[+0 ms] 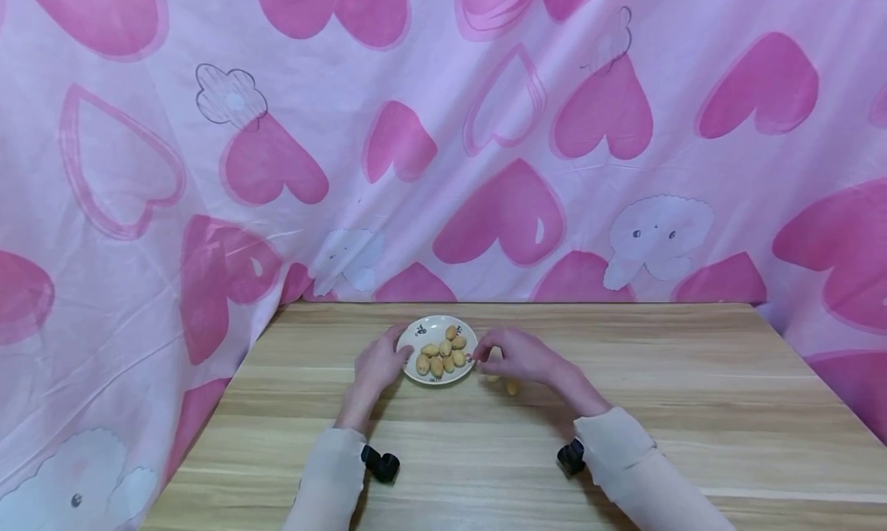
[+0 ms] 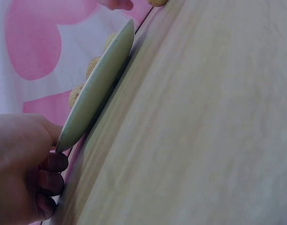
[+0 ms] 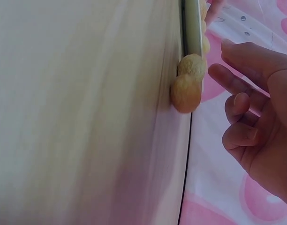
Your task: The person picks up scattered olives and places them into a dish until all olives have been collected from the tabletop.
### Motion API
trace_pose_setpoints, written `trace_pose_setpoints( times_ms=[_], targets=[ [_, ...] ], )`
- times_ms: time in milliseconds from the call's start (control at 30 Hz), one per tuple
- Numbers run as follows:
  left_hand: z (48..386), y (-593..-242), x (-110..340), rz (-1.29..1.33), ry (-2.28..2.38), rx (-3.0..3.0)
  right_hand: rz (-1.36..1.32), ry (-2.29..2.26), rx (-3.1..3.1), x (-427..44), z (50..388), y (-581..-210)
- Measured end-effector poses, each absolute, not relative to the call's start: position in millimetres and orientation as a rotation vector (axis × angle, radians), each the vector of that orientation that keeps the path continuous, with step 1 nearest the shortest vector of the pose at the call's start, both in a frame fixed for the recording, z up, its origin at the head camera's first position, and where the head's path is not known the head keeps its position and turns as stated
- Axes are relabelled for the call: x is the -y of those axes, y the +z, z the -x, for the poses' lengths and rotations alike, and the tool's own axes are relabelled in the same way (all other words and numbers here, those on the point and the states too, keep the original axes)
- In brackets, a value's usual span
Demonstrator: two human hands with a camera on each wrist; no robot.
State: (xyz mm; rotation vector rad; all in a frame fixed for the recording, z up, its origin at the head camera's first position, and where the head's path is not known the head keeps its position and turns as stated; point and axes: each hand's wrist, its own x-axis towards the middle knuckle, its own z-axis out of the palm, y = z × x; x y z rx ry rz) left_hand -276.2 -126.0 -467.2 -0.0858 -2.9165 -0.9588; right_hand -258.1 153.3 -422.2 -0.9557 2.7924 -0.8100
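Note:
A white plate (image 1: 419,332) with small dark and red motifs lies on the table, holding several walnuts (image 1: 445,348) with tan, wrinkled shells. My left hand (image 1: 377,362) grips the plate's left rim, thumb over the edge and fingers curled below, as the left wrist view shows. Just off the plate's right rim is my right hand (image 1: 516,354); its thumb and forefinger are apart with nothing between them, and the other fingers bend loosely. Two walnuts (image 3: 185,93) lie on the table beside the plate, below the right hand, one partly hidden by it in the head view.
A light wood-grain table (image 1: 443,454) carries everything. Behind it and along its left hangs a pink cloth (image 1: 430,231) with hearts and white animal figures. A black wrist camera (image 1: 381,464) sits on the left sleeve, another (image 1: 571,458) on the right.

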Motion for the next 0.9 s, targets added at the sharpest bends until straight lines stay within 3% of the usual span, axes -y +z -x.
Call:
trace_pose_setpoints(
  times_ms=[900],
  targets=[
    [277.5, -470.1, 127.3, 0.078, -0.961, 2.91, 0.742, -0.763, -2.655, -165.8, 260.0, -430.0]
  ],
)
